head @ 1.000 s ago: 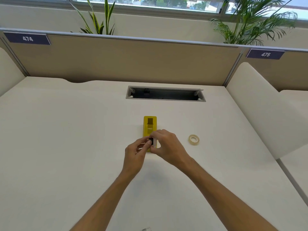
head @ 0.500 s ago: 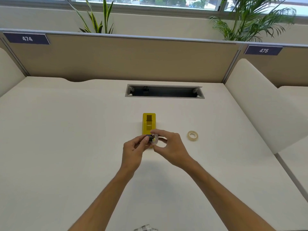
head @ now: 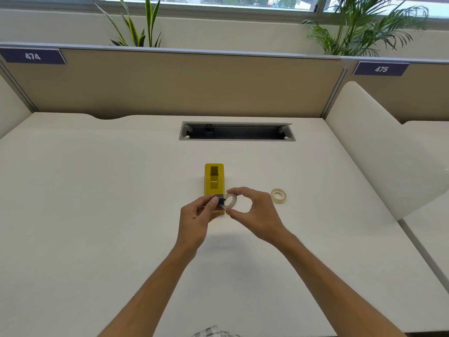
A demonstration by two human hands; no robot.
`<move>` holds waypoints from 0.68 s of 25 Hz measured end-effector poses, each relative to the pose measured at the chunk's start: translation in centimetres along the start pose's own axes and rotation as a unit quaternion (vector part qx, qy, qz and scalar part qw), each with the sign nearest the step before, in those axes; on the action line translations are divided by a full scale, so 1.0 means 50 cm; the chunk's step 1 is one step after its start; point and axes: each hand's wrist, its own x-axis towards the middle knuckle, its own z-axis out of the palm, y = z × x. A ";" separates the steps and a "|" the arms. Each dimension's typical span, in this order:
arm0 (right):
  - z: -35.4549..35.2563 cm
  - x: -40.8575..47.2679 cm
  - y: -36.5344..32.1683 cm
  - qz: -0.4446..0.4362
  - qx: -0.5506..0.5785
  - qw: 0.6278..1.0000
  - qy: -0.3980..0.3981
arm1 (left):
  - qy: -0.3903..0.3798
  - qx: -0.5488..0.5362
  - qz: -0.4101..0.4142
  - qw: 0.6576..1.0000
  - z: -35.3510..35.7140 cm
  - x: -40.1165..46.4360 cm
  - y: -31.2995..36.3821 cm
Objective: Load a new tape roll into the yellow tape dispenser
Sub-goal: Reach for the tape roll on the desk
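The yellow tape dispenser [head: 214, 181] stands on the white desk [head: 97, 203], its near end hidden behind my hands. My left hand [head: 196, 217] pinches a small black spindle [head: 220, 200] just in front of the dispenser. My right hand [head: 252, 210] holds a clear, nearly empty tape ring [head: 230, 200] between thumb and fingers, right beside the spindle. Whether ring and spindle touch is unclear. A fuller, pale yellow tape roll [head: 278, 195] lies flat on the desk to the right of my right hand.
An open cable slot [head: 237, 131] is set in the desk behind the dispenser. Beige partitions [head: 170, 83] close the back, and a white divider panel [head: 379, 152] stands on the right. Plants rise behind the partition.
My hands have drawn back toward me and spread slightly. The clear ring now sits apart to the right of the black spindle, and more of the dispenser is uncovered.
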 end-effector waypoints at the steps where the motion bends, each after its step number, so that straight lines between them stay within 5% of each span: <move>1: -0.002 0.002 0.002 0.000 0.006 1.000 0.002 | 0.003 0.002 -0.001 1.000 0.003 0.001 0.002; 17: -0.006 0.069 0.166 0.135 -0.044 0.989 0.046 | 0.027 0.043 -0.021 0.998 -0.001 0.030 0.004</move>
